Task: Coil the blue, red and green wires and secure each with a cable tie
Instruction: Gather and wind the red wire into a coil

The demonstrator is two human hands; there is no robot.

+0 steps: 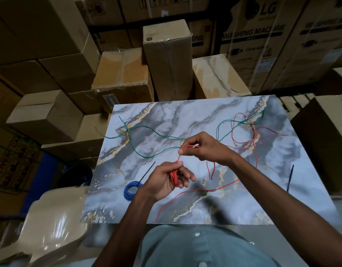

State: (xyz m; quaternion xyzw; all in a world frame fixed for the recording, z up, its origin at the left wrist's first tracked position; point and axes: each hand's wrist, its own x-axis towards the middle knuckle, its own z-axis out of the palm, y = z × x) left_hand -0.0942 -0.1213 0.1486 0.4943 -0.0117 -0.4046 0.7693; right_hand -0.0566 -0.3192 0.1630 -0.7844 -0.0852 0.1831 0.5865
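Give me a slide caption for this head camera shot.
Left hand grips a red wire coil as the right hand feeds more; blue coil already tied, green wire loose.

We see a marble-patterned bench (243, 189) ringed by stacked cardboard boxes (50, 54) — one tall box (167, 60) stands just behind it, a washing-machine carton (253, 47) behind-right — and a beige plastic chair (54, 218) at its left.

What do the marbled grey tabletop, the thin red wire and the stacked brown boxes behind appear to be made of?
Marbled grey tabletop: looks like printed laminate or polished stone; smooth, with gold veins. Which one cannot be told.
Thin red wire: probably plastic-insulated; it bends into tight loops in the left hand and has an even matt colour.
Stacked brown boxes: corrugated cardboard, judging by the taped seams and creased flaps.
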